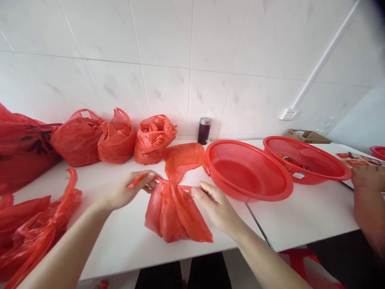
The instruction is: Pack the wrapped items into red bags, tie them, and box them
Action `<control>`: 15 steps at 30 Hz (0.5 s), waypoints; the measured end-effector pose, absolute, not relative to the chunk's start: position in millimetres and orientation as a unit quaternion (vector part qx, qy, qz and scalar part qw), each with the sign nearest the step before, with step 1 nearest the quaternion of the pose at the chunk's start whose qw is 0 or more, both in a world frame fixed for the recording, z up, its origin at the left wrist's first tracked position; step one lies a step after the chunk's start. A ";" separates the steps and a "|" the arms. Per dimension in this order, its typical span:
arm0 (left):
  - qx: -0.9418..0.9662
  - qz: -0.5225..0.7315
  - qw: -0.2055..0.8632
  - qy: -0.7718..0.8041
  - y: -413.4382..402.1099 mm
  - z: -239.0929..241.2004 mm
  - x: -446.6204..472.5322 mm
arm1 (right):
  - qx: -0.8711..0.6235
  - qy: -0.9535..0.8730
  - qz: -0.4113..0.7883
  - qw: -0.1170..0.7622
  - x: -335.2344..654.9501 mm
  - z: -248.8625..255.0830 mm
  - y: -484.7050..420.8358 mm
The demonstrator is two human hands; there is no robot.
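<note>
A red plastic bag (177, 214) stands near the front edge of the white table (126, 237), gathered tight at its neck. My left hand (134, 186) is closed on a twisted strip of the bag at the left of the neck. On the right of the neck, my right hand (212, 200) pinches another strip between thumb and fingers. Both strips are drawn out sideways. Behind the neck, a loose red plastic piece (186, 156) lies flat towards the wall. What is inside the bag cannot be made out.
Several filled red bags (155, 138) line the wall, with more bags (39, 228) at left. A dark thermos (204, 130) stands behind. Two red baskets, one near (246, 172) and one farther (306, 156), occupy the right. A co-worker's arm (368, 200) rests at far right.
</note>
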State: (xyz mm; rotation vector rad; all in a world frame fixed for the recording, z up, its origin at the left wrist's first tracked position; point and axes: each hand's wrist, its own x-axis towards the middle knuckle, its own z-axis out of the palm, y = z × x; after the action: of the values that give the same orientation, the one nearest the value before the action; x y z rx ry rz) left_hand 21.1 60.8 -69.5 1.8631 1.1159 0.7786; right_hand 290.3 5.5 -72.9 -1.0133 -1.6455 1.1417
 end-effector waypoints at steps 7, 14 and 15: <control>0.614 0.434 0.421 0.508 55.9 -135.9 -6.6 | -0.453 -0.600 0.472 0.461 316.6 -118.3 14.3; 0.602 0.514 0.338 0.509 78.0 -140.3 48.8 | -0.515 -0.628 0.373 0.449 280.1 -149.5 26.7; 0.622 0.502 0.328 0.503 81.8 -141.5 55.3 | -0.524 -0.634 0.355 0.444 273.3 -154.1 26.9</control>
State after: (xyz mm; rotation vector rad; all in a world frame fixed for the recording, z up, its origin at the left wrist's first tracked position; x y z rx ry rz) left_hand 55.3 81.8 -141.5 1.6288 1.3164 1.3150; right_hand 273.3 26.9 -154.1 -1.2989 -1.5729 0.8797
